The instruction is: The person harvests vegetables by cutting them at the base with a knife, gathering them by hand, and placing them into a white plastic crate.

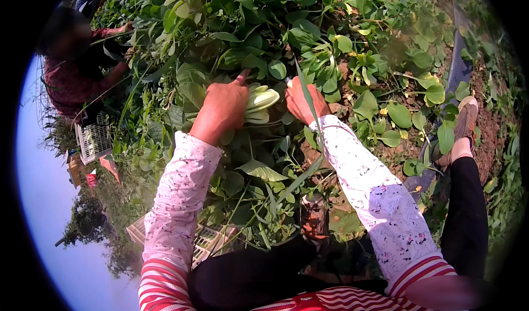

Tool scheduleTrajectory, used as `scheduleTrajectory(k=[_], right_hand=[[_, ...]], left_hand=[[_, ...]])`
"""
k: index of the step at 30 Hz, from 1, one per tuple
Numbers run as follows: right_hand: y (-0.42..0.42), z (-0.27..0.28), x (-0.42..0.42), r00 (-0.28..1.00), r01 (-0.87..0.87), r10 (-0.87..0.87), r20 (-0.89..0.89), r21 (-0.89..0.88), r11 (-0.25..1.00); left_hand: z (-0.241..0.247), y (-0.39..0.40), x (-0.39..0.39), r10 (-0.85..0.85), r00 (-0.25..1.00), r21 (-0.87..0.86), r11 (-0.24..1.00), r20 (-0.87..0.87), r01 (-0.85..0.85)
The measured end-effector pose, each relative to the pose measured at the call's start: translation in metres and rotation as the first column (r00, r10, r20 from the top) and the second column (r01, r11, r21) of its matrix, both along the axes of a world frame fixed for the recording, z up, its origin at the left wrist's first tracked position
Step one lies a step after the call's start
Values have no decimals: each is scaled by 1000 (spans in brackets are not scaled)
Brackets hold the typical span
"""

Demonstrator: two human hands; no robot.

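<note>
My left hand (pixel 225 108) is closed around a head of leafy greens that looks like bok choy (pixel 261 102). Its pale stalk bases point right, towards my other hand, and its leaves spread to the left beneath my fingers. My left index finger is stretched out over the foliage. My right hand (pixel 306 101) is curled around a small tool with a pale handle (pixel 289 82), probably a knife; most of it is hidden by my fingers and the leaves. A narrow gap separates the tool from the cut-looking stalks. A long grass blade (pixel 306 92) crosses in front of my right hand.
More leafy plants (pixel 365 104) grow from the brown soil ahead and to the right, some yellowing. A dark plastic strip (pixel 458 58) borders the bed by my shoe (pixel 467 118). A co-worker (pixel 70 75) crouches at left near a plastic crate (pixel 94 137). Another crate (pixel 213 240) stands beside my knee.
</note>
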State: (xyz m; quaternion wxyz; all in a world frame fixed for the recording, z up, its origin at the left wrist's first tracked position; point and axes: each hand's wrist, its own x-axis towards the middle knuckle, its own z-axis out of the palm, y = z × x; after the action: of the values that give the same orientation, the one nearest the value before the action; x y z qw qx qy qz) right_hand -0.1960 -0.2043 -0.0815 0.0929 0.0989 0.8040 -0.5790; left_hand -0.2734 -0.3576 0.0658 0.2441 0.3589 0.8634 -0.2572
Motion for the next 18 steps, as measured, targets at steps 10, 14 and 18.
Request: scheduleTrajectory(k=[10,14,18], right_hand=[[-15,-26,-37,976,-218,216,36,228,949],[-5,-19,-39,937,-348,330,115,217,912],[-8,-6,-18,930,-350,302,211,250,903]], left_hand=[[-25,-21,-26,159,979,-95,985,130,-148],[-28,-19,-24,160,979,-82,985,128,-150],[-28,-28,-13,136,986,-108,986,91,-126]])
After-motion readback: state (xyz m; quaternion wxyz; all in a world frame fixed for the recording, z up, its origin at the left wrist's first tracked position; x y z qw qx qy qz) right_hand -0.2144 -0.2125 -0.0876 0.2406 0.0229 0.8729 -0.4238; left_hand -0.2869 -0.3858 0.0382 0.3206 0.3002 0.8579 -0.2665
